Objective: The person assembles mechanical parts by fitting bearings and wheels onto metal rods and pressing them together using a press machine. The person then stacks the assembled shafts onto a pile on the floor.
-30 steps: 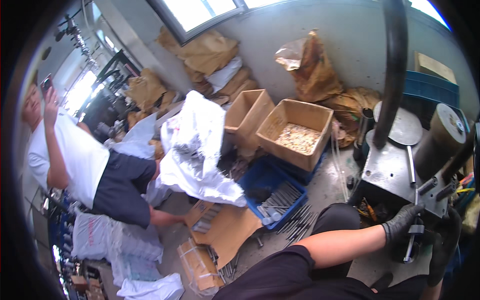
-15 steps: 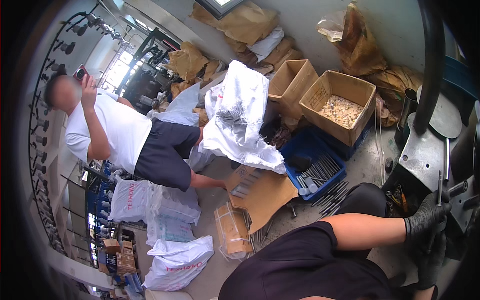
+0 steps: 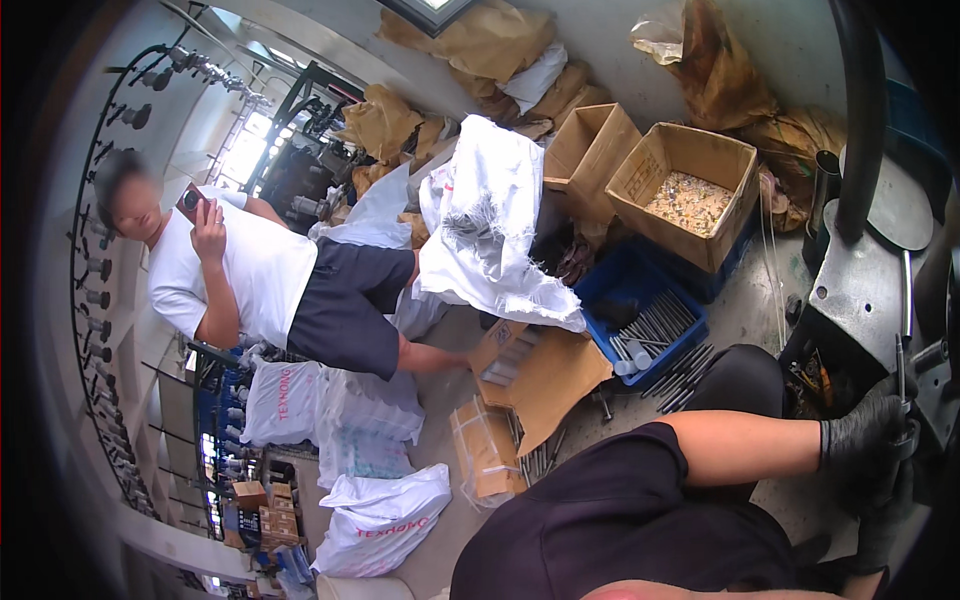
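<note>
At the right edge, my left hand (image 3: 862, 440), in a black glove, is closed around a slender metal spindle (image 3: 901, 375). Its thin tip stands up past my fingers, and a thicker collar shows beside them. Lower down, my right hand (image 3: 885, 525), also gloved in black, is closed at the spindle's lower part; dark shadow hides most of its fingers. Just beyond the hands is a grey metal machine plate (image 3: 860, 290) with round holes. A blue crate (image 3: 690, 345) past my knee holds several similar metal rods, with more rods (image 3: 686, 378) lying on the floor beside it.
An open carton (image 3: 735, 235) of small pieces stands ahead, beside another carton (image 3: 590, 150). A white sack (image 3: 480, 220) and torn cardboard (image 3: 560, 385) lie centrally. A person (image 3: 240, 260) holding a phone stands left, near stuffed white bags (image 3: 380, 525). A dark pipe (image 3: 862, 130) rises by the machine.
The whole view has shifted slightly. The other person's phone is lower and further from the head. My hands keep hold of the spindle near the machine.
</note>
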Tool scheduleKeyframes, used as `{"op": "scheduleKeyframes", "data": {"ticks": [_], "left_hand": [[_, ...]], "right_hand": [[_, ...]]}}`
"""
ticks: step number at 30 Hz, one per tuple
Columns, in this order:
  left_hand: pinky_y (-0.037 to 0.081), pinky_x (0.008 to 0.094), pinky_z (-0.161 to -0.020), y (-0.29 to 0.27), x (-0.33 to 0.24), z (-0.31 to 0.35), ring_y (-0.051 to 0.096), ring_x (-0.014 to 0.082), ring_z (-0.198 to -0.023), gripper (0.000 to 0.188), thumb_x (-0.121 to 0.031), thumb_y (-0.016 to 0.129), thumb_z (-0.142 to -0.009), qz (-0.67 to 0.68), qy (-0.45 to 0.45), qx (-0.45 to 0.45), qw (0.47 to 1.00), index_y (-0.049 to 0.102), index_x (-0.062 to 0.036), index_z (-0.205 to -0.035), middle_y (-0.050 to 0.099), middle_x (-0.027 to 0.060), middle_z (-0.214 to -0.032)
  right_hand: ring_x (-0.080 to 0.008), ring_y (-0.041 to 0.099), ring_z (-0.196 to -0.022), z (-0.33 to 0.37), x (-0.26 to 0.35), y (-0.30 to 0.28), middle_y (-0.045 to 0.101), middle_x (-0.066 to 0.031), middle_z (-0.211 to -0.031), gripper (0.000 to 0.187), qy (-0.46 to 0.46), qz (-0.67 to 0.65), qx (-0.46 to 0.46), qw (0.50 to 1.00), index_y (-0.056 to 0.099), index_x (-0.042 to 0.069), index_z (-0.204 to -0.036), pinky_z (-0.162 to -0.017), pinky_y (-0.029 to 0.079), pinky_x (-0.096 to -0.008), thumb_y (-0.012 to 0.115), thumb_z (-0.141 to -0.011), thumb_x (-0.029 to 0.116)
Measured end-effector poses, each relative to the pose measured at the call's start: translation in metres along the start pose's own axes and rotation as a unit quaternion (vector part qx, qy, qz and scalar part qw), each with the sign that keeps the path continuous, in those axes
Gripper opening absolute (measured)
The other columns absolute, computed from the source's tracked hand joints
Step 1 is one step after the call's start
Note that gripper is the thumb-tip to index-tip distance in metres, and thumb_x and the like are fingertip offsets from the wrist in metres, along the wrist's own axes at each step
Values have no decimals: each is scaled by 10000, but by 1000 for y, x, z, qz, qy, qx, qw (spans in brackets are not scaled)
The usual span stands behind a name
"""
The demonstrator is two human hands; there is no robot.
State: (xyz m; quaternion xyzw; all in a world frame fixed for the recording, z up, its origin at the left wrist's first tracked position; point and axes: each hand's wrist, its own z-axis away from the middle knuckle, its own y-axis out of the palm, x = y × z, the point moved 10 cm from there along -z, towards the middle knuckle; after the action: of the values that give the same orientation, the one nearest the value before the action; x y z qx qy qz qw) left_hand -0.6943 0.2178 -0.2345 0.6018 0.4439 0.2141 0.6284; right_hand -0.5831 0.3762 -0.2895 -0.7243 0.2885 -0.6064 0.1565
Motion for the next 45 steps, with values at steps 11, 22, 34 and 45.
{"op": "scheduleKeyframes", "data": {"ticks": [11,22,34,45], "left_hand": [[506,267,-579,1,-44,9,579,85,-715,375,-363,730,-967,16,26,-123,992,557,-177,-1243,625,-24,-972],[529,267,-636,14,-59,7,592,74,-773,272,-308,680,-1025,-68,58,-67,994,546,-151,-1201,606,-20,-946],[502,262,-792,36,-88,19,561,73,-910,249,-269,692,-1008,-279,131,-62,949,562,-97,-1132,582,-12,-944],[488,302,-766,-25,-77,14,544,102,-855,264,-359,593,-1060,-333,136,-166,918,550,-119,-1160,569,-2,-912]], "right_hand": [[-268,538,-1334,13,-49,-14,560,-158,-1455,480,120,-61,41,990,456,-63,-1505,-1110,439,-372,546,-1068,113],[-231,566,-1295,3,1,-17,562,-165,-1471,520,106,-53,49,992,432,-56,-1529,-1065,460,-329,535,-1092,206],[-165,625,-1097,11,-16,2,619,-80,-1315,487,130,-188,41,973,475,-13,-1504,-847,535,-281,565,-1033,74],[-128,603,-1076,18,36,29,590,-24,-1303,581,32,-119,73,990,403,77,-1583,-861,539,-262,581,-1030,96]]}}
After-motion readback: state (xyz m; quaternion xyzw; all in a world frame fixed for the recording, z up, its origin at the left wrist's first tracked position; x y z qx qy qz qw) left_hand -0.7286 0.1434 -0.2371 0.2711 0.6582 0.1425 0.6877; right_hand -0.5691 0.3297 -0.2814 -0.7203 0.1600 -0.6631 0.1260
